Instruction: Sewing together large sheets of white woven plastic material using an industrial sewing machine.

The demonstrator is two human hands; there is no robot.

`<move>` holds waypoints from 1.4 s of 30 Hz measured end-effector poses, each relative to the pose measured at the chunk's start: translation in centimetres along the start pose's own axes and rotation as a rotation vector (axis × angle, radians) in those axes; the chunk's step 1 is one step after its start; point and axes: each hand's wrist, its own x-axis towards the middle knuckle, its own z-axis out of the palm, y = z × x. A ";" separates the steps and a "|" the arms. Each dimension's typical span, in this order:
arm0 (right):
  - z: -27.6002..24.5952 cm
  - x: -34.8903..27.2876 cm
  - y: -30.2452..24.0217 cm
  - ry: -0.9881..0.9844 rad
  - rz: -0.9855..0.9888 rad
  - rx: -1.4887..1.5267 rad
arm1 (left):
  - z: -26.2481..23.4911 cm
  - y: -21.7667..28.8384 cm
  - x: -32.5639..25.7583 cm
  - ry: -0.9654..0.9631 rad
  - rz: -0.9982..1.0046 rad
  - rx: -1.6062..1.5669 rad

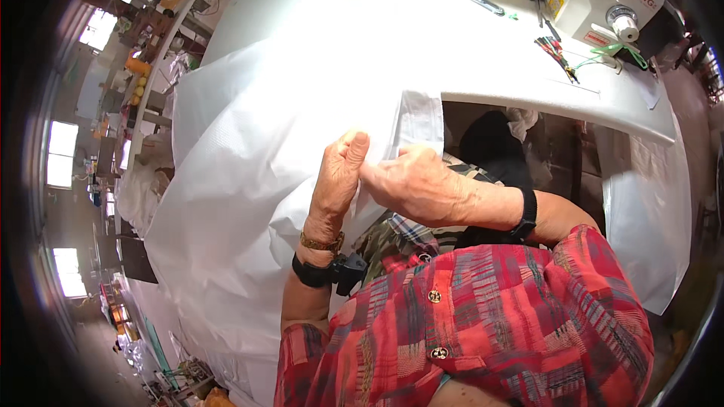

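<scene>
White sheeting: spread in broad, soft folds over the left side of the white counter and down beside the lap, with its right-hand border at the two hands in mid-frame

Folded strip: lying flat and pale grey at the sheeting's right border, running down past the counter's front edge to just behind the right hand

Left hand: raised upright against the sheeting, with thumb pointing up and the other fingers mostly hidden from this angle; hold on the material impossible to tell

Right hand: reaching in from the right, with fingers curled tight and narrow on the sheeting's edge, tips close against the left palm

Wrists: circled on the left by a gold-toned bracelet and a black band, on the right by a black strap

Clothing: red plaid shirt, buttoned down the front, above camouflage trousers glimpsed under the forearms

Sewing machine: white, at the counter's far right, with a metal dial and a loop of green cord near its base

Thread snips: lying on the counter left of the machine, beside strong glare

Red-and-black bundle: resting on the counter just below the machine, too small to identify

Pale sheet: hanging below the counter's right end

Bright windows: lined up along the far left, beyond a cluttered workshop
</scene>
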 end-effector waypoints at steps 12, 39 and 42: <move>2.2 -7.4 6.5 0.607 0.737 0.206 | 1.4 1.7 0.2 0.055 0.163 0.314; -4.7 -0.5 8.9 0.222 0.111 -0.171 | 3.0 3.7 1.3 -0.061 0.195 0.641; -5.0 1.0 11.1 0.233 -0.106 -0.275 | 1.2 5.1 3.2 -0.228 0.184 0.787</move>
